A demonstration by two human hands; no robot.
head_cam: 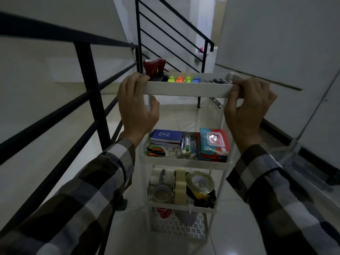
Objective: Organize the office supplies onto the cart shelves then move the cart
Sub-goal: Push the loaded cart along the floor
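A white tiered cart point(187, 90) stands in front of me on a tiled landing. My left hand point(137, 105) grips the left end of its top tray rim, and my right hand point(247, 107) grips the right end. The top tray holds red stamps point(152, 68), coloured highlighters point(184, 79) and dark pens point(218, 81). On the second shelf lie a blue notebook point(166, 137), orange-handled scissors point(154, 150) and a red wipes pack point(214, 144). Tape rolls point(199, 182) fill the third shelf. A red item point(164, 212) sits on the bottom shelf.
A black metal stair railing point(88, 85) runs close along the left of the cart. A white wall point(294, 43) with a dark skirting board runs along the right. Another black railing point(174, 34) climbs ahead, beside a lit doorway. Pale floor tiles point(184, 116) stretch ahead.
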